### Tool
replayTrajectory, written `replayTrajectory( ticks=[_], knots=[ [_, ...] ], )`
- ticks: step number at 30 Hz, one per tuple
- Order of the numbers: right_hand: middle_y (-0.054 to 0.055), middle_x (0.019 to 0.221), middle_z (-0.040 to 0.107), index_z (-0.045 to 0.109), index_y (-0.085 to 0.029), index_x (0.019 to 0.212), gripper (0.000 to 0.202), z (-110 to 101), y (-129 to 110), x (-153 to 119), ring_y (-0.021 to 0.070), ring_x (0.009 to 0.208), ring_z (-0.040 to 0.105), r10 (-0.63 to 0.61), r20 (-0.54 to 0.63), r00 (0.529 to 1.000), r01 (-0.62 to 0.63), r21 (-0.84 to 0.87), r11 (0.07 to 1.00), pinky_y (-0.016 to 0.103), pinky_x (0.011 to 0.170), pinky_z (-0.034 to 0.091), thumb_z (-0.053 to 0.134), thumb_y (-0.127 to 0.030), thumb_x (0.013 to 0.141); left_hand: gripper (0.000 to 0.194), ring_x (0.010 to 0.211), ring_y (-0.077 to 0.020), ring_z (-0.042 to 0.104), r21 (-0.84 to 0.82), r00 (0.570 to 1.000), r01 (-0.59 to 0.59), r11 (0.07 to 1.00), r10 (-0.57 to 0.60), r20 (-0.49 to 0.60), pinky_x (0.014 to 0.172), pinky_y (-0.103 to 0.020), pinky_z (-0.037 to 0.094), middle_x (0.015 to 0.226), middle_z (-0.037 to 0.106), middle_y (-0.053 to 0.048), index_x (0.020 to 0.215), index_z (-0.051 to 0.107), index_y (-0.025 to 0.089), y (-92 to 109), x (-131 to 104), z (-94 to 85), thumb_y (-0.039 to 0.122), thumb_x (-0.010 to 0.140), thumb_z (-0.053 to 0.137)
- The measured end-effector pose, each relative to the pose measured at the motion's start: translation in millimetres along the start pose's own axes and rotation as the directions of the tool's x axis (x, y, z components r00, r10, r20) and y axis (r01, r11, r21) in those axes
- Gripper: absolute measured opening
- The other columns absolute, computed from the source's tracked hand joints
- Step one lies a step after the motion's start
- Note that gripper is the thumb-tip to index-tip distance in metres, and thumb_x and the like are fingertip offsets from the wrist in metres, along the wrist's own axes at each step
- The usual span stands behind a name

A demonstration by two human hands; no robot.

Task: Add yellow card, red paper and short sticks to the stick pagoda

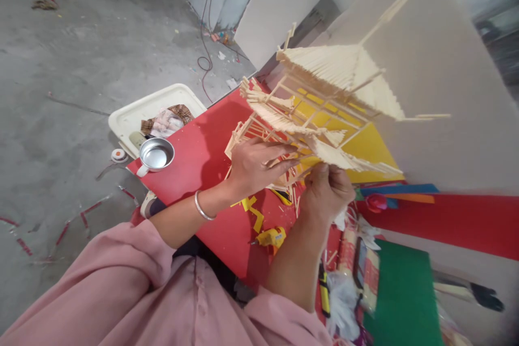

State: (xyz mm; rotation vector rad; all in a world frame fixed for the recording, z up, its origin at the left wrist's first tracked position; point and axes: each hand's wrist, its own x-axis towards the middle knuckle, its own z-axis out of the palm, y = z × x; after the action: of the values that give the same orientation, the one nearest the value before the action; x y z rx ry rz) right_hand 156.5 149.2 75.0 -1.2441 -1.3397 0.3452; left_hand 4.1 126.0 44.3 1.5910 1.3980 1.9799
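A model house of thin wooden sticks, with tiered stick roofs, stands tilted in view on the red table. My left hand, a silver bangle at its wrist, reaches in below the lower roof. Its thumb and fingers close around part of the stick frame, fingertips partly lost among the sticks. My right hand is closed in a pinch at the lower roof's front edge; whatever lies between its fingertips is hidden. A yellow glue gun rests on the table below, between my forearms.
A metal cup stands at the table's left corner, near a white tray with cloth on it. To the right lie a yellow-black utility knife, wrapped stick packs, a plastic bag and a green board.
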Motion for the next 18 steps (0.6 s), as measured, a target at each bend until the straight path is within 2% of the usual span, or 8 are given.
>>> replayTrajectory(
  ticks=[3,6,14,18],
  knots=[
    [-0.01,0.05,0.042,0.064,-0.018,0.064,0.043,-0.8,3.3,0.4,0.0044,0.047,0.035,-0.007,-0.001,1.0,0.007,0.021,1.0,0.022,0.052,0.039,0.08,-0.058,0.07,0.021,0.067,-0.011,0.07,0.079,0.997,-0.067,0.995,0.07,-0.032,0.071,-0.026,0.052,0.089,0.082,0.0,0.092,0.081,0.028,-3.0,-0.7,2.8,0.046,0.091,0.071],
    [-0.009,0.049,0.043,0.066,-0.017,0.065,0.043,-2.3,4.1,0.1,0.0044,0.046,0.035,-0.011,0.008,1.0,0.011,0.01,1.0,0.022,0.051,0.038,0.08,-0.057,0.071,0.021,0.066,-0.0103,0.07,0.091,0.993,-0.095,0.991,0.1,-0.059,0.07,-0.025,0.052,0.087,0.082,0.001,0.091,0.081,0.028,-3.4,-0.5,3.3,0.045,0.091,0.07],
    [-0.008,0.053,0.044,0.066,-0.017,0.067,0.045,-4.1,6.4,0.5,0.0043,0.047,0.036,-0.009,0.026,1.0,0.009,0.008,1.0,0.021,0.049,0.036,0.079,-0.059,0.072,0.018,0.069,-0.0106,0.071,0.093,0.993,-0.102,0.99,0.108,-0.057,0.072,-0.026,0.052,0.091,0.082,0.0,0.094,0.08,0.028,-5.8,-2.0,4.8,0.042,0.091,0.071],
    [-0.008,0.055,0.046,0.065,-0.017,0.066,0.042,-3.9,3.8,0.5,0.0037,0.047,0.035,-0.002,0.034,0.999,0.001,0.025,1.0,0.02,0.047,0.033,0.08,-0.056,0.071,0.02,0.069,-0.0113,0.071,0.096,0.994,-0.098,0.991,0.101,-0.032,0.072,-0.026,0.052,0.085,0.081,0.0,0.094,0.08,0.026,-6.3,-1.4,5.9,0.043,0.092,0.069]
  ],
)
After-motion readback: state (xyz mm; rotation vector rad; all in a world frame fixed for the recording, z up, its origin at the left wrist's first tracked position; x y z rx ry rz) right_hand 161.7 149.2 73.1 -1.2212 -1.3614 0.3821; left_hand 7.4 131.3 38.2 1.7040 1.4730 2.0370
